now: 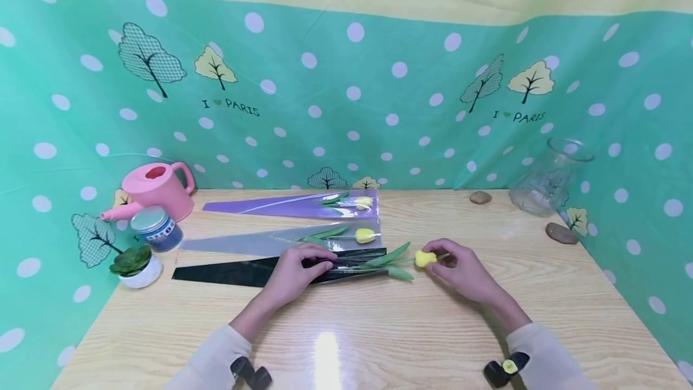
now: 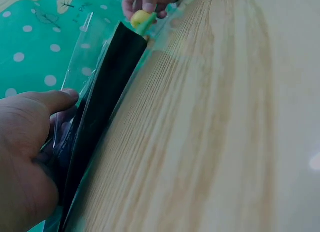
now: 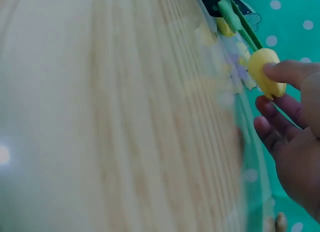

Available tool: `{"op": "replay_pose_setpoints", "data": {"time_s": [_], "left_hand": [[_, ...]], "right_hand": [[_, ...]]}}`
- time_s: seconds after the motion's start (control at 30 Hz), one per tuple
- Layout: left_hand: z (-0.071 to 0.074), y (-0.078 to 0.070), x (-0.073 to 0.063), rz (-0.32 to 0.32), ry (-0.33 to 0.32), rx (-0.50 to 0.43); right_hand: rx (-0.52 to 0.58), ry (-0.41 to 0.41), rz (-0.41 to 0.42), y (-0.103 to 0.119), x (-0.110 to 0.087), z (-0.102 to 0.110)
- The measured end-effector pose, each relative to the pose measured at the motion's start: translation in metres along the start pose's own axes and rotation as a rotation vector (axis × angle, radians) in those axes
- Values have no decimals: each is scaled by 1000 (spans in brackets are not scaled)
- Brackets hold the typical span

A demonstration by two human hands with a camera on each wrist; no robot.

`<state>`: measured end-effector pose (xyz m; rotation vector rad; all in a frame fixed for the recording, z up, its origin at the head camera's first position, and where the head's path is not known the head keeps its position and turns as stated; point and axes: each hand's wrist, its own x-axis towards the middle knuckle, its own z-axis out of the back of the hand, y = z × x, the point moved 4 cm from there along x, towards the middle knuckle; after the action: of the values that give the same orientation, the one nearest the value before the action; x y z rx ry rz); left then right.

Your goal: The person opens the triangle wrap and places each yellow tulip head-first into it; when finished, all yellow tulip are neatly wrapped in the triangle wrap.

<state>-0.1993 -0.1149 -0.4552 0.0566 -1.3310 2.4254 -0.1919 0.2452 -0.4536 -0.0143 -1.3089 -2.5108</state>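
Note:
My left hand [image 1: 300,269] grips a black flower sleeve [image 1: 227,272] with a clear front, thumb and fingers pinching its edge in the left wrist view. Out of the sleeve's wide right end come the green leaves [image 1: 397,254] and stem of a yellow tulip [image 1: 424,259]. The bloom lies beyond the opening, pinched between thumb and fingers of my right hand [image 1: 460,269]. In the right wrist view the thumb presses on the yellow petals [image 3: 265,72]. Behind lie a grey sleeve [image 1: 233,241] and a purple sleeve [image 1: 254,204], each with a yellow tulip inside.
On the left stand a pink watering can [image 1: 162,191], a blue jar [image 1: 158,230] and a small potted succulent [image 1: 138,269]. A clear glass vase [image 1: 547,182] stands at the back right, near two brown stones [image 1: 562,233]. A polka-dot cloth [image 1: 335,77] hangs around the wooden table [image 1: 400,342].

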Motion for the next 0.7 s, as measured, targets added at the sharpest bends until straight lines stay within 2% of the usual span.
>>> {"op": "replay_pose_setpoints", "data": {"time_s": [0.2, 0.37, 0.7], "left_hand": [[3, -2, 1, -12, 9, -5], [3, -4, 1, -26, 12, -8], [3, -4, -1, -11, 8, -2]], "right_hand": [[76, -20, 25, 15, 0, -2], [140, -3, 9, 26, 3, -10], [235, 36, 39, 28, 8, -32]]}}
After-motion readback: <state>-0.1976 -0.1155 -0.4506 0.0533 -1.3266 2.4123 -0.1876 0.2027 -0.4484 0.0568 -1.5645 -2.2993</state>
